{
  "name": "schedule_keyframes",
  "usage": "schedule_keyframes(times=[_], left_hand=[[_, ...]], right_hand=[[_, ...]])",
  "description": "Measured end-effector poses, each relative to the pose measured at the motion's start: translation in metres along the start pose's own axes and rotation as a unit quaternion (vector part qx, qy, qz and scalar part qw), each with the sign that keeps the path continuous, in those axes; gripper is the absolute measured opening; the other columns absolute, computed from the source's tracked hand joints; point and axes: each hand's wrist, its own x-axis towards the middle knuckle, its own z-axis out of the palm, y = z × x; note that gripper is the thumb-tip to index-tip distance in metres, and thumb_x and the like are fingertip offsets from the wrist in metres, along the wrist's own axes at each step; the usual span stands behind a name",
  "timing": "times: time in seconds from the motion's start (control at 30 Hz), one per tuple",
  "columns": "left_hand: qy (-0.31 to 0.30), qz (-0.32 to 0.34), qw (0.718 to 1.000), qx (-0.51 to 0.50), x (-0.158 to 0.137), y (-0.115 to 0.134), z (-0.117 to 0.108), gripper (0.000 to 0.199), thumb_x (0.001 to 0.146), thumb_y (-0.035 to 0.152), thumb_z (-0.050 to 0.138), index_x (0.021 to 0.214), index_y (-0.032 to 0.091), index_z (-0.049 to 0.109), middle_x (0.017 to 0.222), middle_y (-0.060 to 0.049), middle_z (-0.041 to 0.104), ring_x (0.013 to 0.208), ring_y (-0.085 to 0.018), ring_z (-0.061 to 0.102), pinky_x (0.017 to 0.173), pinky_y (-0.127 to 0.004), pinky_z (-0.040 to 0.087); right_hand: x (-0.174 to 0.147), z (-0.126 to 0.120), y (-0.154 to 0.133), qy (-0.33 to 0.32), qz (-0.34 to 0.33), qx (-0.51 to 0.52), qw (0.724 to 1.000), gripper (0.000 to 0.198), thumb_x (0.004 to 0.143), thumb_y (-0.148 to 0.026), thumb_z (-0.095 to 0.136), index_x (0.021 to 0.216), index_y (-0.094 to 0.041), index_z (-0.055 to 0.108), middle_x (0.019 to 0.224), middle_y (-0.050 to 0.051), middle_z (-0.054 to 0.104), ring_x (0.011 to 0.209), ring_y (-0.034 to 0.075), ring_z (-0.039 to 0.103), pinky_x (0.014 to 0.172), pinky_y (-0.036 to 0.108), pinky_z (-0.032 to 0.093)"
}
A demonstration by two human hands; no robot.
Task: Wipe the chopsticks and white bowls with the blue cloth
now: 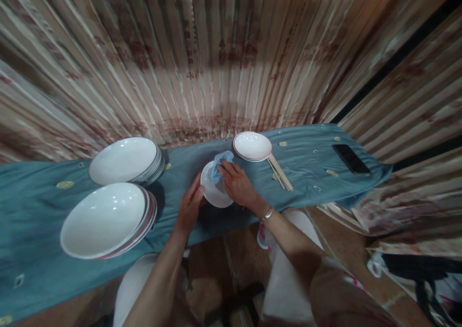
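A small white bowl (217,195) is held over the near side of the cloth-covered table. My left hand (191,202) grips its left rim, thumb at the edge and fingers around the outside. In my right hand (238,180) a light blue cloth (221,164) is bunched and pressed against the bowl's far inner wall and rim. The right fingers cover part of the cloth, and that hand hides the bowl's right edge. Just beyond my right hand stands a short stack of white bowls with red rims (251,145).
Two stacks stand on the left: white plates (124,161) behind and large white bowls (104,219) in front. Wooden chopsticks (279,171) lie right of the small bowls. A black phone (351,159) rests near the right end of the blue-green tablecloth (310,149). Pleated curtains (216,52) hang behind.
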Motion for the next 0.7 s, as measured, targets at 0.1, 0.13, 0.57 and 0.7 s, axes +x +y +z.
schedule_keyframes(times=[0.1, 0.13, 0.57, 0.7], left_hand=[[0.001, -0.017, 1.000, -0.003, -0.002, 0.004, 0.001, 0.063, 0.082, 0.049, 0.060, 0.138, 0.023, 0.052, 0.147, -0.007, 0.049, 0.128, -0.031, 0.051, 0.094, -0.042, 0.053], [0.002, -0.019, 1.000, -0.002, -0.003, 0.006, 0.001, 0.064, 0.081, 0.049, 0.060, 0.138, 0.022, 0.052, 0.147, -0.007, 0.049, 0.128, -0.032, 0.051, 0.092, -0.042, 0.054], [0.013, -0.031, 0.999, -0.002, -0.003, 0.004, 0.000, 0.064, 0.081, 0.050, 0.061, 0.137, 0.023, 0.053, 0.147, -0.007, 0.049, 0.124, -0.032, 0.054, 0.087, -0.042, 0.057], [0.015, -0.023, 1.000, -0.009, -0.003, 0.003, 0.001, 0.064, 0.080, 0.052, 0.062, 0.136, 0.023, 0.054, 0.146, -0.008, 0.050, 0.123, -0.032, 0.054, 0.087, -0.042, 0.058]], right_hand=[[-0.003, 0.001, 0.003, -0.007, 0.011, -0.017, 1.000, 0.053, 0.088, -0.008, 0.043, 0.140, -0.009, 0.045, 0.150, 0.017, 0.041, 0.129, 0.029, 0.041, 0.104, 0.046, 0.039], [-0.005, 0.002, 0.003, -0.008, 0.016, -0.019, 1.000, 0.052, 0.088, -0.007, 0.043, 0.140, -0.009, 0.046, 0.149, 0.017, 0.041, 0.129, 0.029, 0.042, 0.104, 0.046, 0.040], [-0.029, 0.001, 0.001, -0.031, 0.052, -0.041, 0.997, 0.040, 0.090, -0.004, 0.039, 0.125, -0.008, 0.058, 0.132, 0.022, 0.052, 0.116, 0.030, 0.049, 0.099, 0.048, 0.043], [-0.037, -0.002, -0.004, -0.053, 0.041, -0.044, 0.997, 0.036, 0.088, -0.003, 0.041, 0.116, -0.009, 0.062, 0.124, 0.021, 0.056, 0.112, 0.028, 0.051, 0.100, 0.046, 0.043]])
